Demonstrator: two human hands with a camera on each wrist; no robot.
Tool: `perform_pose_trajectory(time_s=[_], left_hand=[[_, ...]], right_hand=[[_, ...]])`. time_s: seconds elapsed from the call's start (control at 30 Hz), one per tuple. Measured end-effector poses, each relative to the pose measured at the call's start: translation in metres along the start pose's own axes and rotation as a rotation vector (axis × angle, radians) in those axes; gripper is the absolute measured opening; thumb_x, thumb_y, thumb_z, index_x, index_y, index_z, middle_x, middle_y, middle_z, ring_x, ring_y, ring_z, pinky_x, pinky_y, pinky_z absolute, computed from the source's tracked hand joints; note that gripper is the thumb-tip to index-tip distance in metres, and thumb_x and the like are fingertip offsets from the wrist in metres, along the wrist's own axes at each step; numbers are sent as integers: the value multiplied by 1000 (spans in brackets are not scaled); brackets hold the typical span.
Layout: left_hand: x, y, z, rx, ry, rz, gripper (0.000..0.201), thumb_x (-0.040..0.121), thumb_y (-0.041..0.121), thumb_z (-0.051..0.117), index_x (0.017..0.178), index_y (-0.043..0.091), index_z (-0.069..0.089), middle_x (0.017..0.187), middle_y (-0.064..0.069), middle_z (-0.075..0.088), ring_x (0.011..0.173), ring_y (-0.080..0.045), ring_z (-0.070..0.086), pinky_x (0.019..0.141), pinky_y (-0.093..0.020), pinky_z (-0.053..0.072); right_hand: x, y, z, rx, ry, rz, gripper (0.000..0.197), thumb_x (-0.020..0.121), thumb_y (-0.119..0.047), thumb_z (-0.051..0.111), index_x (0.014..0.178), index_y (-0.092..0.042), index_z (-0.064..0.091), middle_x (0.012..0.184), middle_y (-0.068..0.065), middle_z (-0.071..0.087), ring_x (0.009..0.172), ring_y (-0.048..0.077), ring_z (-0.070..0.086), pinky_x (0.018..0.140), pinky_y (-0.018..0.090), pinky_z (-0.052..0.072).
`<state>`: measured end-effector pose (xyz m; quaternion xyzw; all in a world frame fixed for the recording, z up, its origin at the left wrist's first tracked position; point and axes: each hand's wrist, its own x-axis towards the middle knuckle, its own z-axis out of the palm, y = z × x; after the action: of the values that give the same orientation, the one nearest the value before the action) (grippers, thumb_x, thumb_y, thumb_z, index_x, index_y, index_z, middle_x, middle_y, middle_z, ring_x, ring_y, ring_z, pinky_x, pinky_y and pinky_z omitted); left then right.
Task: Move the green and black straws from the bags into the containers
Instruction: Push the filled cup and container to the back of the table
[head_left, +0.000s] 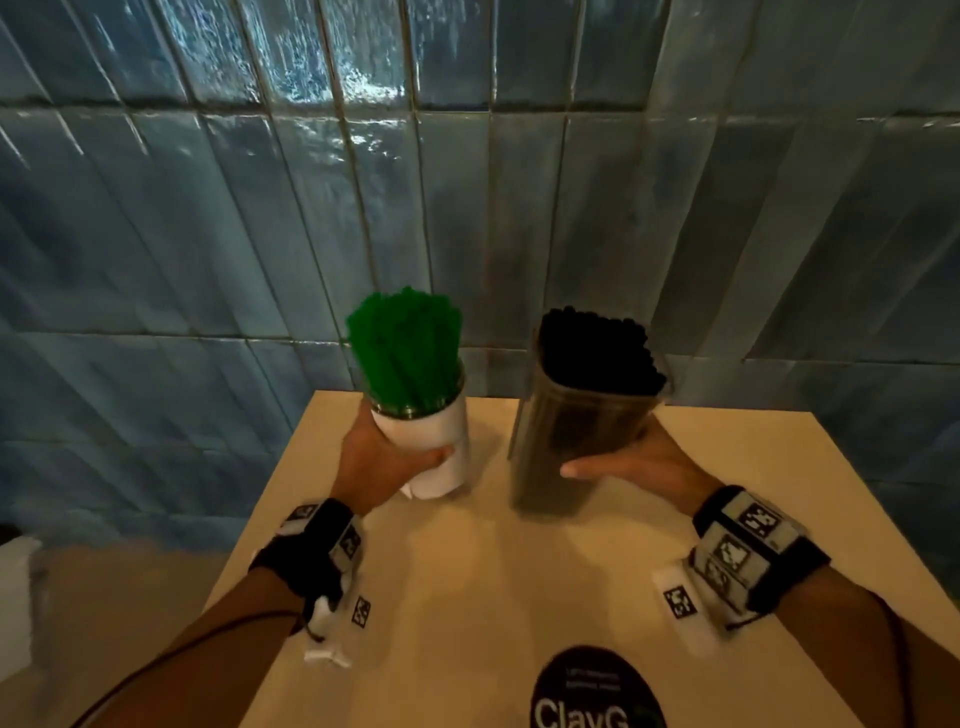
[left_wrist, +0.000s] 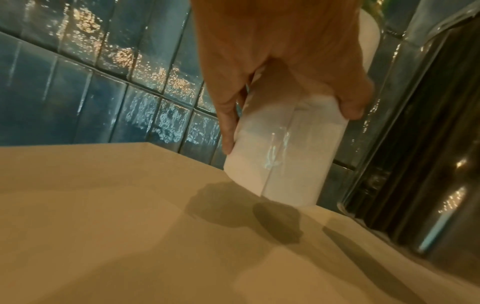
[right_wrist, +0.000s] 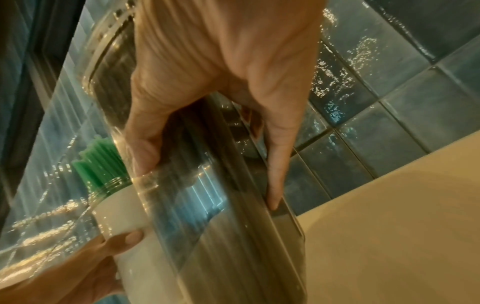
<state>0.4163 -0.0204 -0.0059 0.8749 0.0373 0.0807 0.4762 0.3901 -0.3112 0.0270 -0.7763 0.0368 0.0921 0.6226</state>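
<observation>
Here both containers stand upright mid-frame on the worktop (head_left: 727, 467): left hand (head_left: 379, 457) fingers wrap the white container (head_left: 441, 441) of green straws (head_left: 405, 353); right hand (head_left: 639, 462) grips the clear container (head_left: 571, 431) of black straws (head_left: 597, 348).

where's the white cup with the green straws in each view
Head: white cup, left of centre, held by the left hand.
Left wrist: centre right, under the fingers.
Right wrist: lower left, behind the clear container.
Shared landmark: the clear container of black straws beside it.
</observation>
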Motion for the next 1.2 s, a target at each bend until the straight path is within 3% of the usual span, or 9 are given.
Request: perform_pose_trajectory(time_s=[0.13, 0.3, 0.47, 0.63, 0.7, 0.77, 0.97, 1.07, 1.2], left_hand=[[43, -10, 14, -8, 4, -34, 98, 52, 36, 90, 133, 19, 37, 130, -2, 54, 115, -20, 53, 84, -24, 41], [80, -24, 30, -34, 15, -33, 100, 50, 41, 90, 133, 22, 38, 130, 2, 54, 115, -18, 54, 86, -26, 43], [98, -31, 35, -66, 30, -22, 102, 50, 41, 90, 133, 21, 36, 129, 3, 54, 113, -16, 53, 87, -27, 45], [105, -38, 41, -61, 15, -32, 106, 44, 52, 88, 133, 26, 36, 127, 7, 54, 108, -10, 53, 86, -27, 47], [104, -39, 42, -45, 16, -38, 110, 39, 60, 85, 132, 28, 36, 127, 6, 55, 112, -14, 55, 90, -34, 50], [103, -39, 43, -54, 24, -44, 109, 42, 55, 86, 133, 27, 34, 130, 3, 54, 115, -18, 54, 94, -37, 49], [98, -35, 44, -69, 34, -48, 104, 54, 37, 89, 137, 20, 28, 133, -1, 50, 115, -19, 52, 87, -27, 42], [93, -36, 45, -100, 20, -67, 108, 56, 31, 89, 140, 20, 22, 135, -3, 47, 110, -15, 49, 88, -29, 44], [88, -39, 46, -72, -12, -76, 105, 56, 37, 88, 139, 21, 25, 138, -4, 47, 121, -24, 48, 94, -35, 44]], right_hand=[[52, -10, -1, -50, 43, -11, 118, 24, -38, 94, 130, -25, 46, 119, -6, 62, 109, 14, 59, 90, 34, 51], [87, -15, 9, -87, 67, -32, 113, 39, -26, 93, 135, -29, 35, 125, -7, 55, 113, 17, 55, 94, 44, 49], [110, -14, 18, -79, 82, -41, 111, 42, -24, 93, 135, -31, 32, 126, -7, 55, 112, 18, 55, 73, 34, 52], [122, -8, 20, -113, 81, -32, 113, 40, -29, 93, 134, -33, 31, 123, -8, 56, 109, 17, 56, 67, 33, 52], [125, -4, 20, -114, 82, -29, 113, 37, -31, 93, 132, -32, 33, 122, -8, 57, 109, 17, 57, 73, 38, 54], [128, -2, 21, -105, 89, -29, 111, 38, -28, 94, 131, -30, 35, 121, -7, 58, 109, 17, 57, 81, 43, 54], [128, -3, 22, -93, 54, -26, 111, 39, -26, 92, 134, -26, 35, 123, -5, 57, 112, 17, 56, 78, 36, 53], [126, 1, 23, -52, 63, -14, 110, 51, -13, 90, 140, -27, 26, 130, -4, 51, 117, 18, 51, 89, 39, 48], [121, 13, 28, -42, 47, 16, 116, 54, -7, 88, 144, -26, 19, 137, -3, 44, 117, 12, 44, 95, 29, 37]])
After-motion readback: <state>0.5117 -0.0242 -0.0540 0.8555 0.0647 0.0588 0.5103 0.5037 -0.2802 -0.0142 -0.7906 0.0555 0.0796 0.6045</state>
